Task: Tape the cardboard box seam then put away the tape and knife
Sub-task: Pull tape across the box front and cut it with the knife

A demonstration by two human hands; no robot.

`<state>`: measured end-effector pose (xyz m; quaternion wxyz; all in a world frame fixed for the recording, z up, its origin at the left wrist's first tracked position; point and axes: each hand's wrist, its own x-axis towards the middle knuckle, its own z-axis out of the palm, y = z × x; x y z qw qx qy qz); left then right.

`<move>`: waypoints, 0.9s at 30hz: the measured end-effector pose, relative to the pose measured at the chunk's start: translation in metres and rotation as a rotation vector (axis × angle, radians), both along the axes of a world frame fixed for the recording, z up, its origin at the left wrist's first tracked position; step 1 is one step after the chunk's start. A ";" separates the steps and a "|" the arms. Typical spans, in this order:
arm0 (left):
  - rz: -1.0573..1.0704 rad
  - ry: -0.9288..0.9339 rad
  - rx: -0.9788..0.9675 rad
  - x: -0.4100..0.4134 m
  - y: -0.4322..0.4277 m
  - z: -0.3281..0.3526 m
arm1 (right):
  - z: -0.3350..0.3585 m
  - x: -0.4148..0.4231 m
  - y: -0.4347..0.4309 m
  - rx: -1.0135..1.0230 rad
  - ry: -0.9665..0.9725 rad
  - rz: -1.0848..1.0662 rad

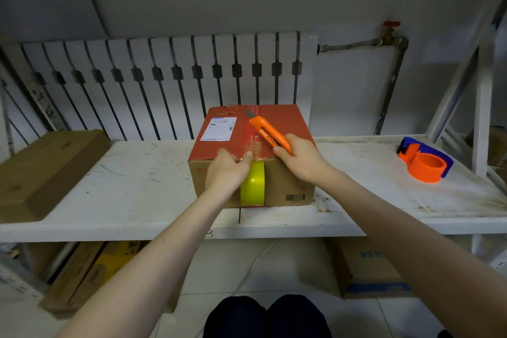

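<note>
While left hand [227, 170] steadies tape [253, 183], right hand [299, 159] angles knife [270, 133] over box [285, 129]

You see everything through one head-worn wide-angle camera, looking forward and down from close above the scuffed white shelf board [131, 173], facing the white ribbed radiator [170, 79].

Count, head view:
- Hands: two, left hand [226, 170] and right hand [300, 160], centre.
- Utility knife [270, 132]: one, orange.
- Yellow tape roll [253, 184]: one.
- Tape dispenser [425, 159]: one, 3 o'clock.
- Cardboard boxes on shelf: two, red-topped box [285, 123] centre, flat brown box [46, 170] 9 o'clock.
- Shipping label [219, 129]: one.
- Radiator [170, 68]: one, 12 o'clock.
- Red-handled valve [391, 31]: one, 1 o'clock.
</note>
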<state>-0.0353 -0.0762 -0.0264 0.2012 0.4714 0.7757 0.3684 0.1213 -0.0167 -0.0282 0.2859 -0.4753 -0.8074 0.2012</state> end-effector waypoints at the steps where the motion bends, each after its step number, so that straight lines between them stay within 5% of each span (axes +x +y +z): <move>1: -0.015 -0.063 -0.054 0.002 -0.002 -0.003 | 0.000 -0.004 0.001 -0.007 -0.053 0.021; 6: -0.029 -0.555 0.020 0.018 -0.013 -0.009 | 0.008 -0.011 0.006 0.021 -0.193 -0.007; 12: -0.034 -0.480 0.165 0.024 -0.023 -0.028 | 0.003 -0.011 0.006 0.045 -0.294 0.017; 18: 0.094 -0.576 0.024 0.034 -0.034 -0.069 | 0.005 -0.014 0.006 0.028 -0.352 0.004; 27: 0.095 -0.537 0.061 0.025 -0.025 -0.076 | 0.002 -0.014 0.001 0.000 -0.301 -0.019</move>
